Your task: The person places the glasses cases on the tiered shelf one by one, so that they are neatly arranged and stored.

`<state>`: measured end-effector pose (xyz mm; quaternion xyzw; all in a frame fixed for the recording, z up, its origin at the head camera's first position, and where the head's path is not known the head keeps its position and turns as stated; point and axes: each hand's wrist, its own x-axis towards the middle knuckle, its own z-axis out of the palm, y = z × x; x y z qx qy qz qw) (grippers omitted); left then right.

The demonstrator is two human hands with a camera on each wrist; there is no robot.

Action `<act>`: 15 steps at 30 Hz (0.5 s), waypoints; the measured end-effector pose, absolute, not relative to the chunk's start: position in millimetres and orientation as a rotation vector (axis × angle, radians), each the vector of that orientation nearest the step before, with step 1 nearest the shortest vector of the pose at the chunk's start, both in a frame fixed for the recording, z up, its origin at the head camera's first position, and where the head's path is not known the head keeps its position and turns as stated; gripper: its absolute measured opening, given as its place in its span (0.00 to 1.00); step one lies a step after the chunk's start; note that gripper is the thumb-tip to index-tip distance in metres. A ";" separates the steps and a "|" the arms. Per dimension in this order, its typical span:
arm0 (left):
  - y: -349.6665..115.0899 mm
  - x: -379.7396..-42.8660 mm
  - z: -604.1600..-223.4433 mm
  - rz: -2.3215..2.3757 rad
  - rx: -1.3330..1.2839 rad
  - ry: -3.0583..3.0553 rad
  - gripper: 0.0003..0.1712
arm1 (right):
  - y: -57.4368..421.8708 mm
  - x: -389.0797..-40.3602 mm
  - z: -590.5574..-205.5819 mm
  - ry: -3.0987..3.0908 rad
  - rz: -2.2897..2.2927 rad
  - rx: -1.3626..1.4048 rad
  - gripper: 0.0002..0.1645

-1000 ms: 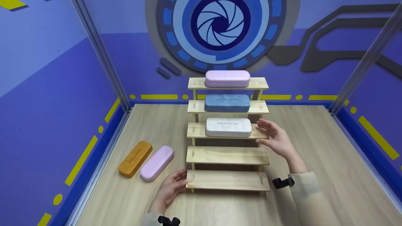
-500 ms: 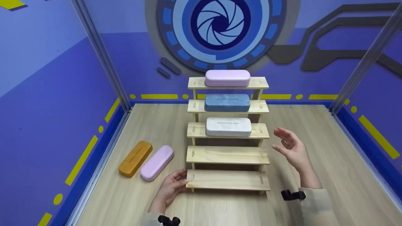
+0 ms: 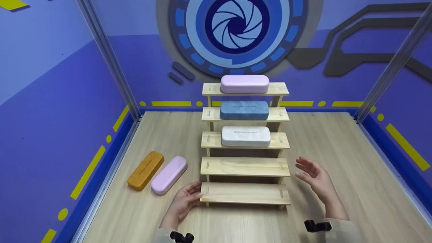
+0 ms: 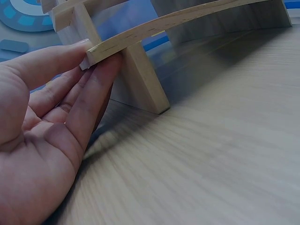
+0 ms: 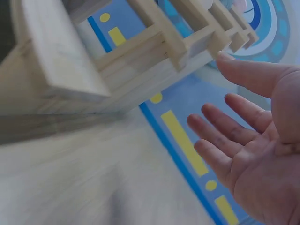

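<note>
A five-step wooden display stand (image 3: 244, 166) stands mid-table. My left hand (image 3: 182, 203) pinches the left end of its lowest shelf; in the left wrist view the thumb lies over the board (image 4: 126, 37), with fingertips beneath it. Off the stand's right side is my right hand (image 3: 319, 180), fingers relaxed and apart, holding nothing. From the top down, the upper three shelves bear a lilac glasses case (image 3: 245, 84), a blue glasses case (image 3: 244, 110) and a white glasses case (image 3: 246, 136).
Left of the stand, an orange-brown glasses case (image 3: 145, 170) and a second lilac glasses case (image 3: 169, 175) lie slantwise on the wooden table (image 3: 337, 141). Printed blue-purple panels with metal corner posts (image 3: 111, 64) enclose the back and sides.
My right hand has left the right end of the third shelf, moving out to the right and then toward me. The left hand and all the cases stay put.
</note>
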<state>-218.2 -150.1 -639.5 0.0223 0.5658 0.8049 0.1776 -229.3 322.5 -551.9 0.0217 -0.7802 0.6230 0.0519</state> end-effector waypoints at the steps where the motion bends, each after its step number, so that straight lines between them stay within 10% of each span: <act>1: -150.2 -218.2 -639.7 2.278 0.061 1.600 0.40 | 322.1 -227.7 -554.5 -2.389 1.899 0.053 0.38; 15: -149.2 -219.3 -639.6 2.277 0.064 1.615 0.40 | 311.2 -213.0 -581.9 -2.572 2.241 -0.005 0.43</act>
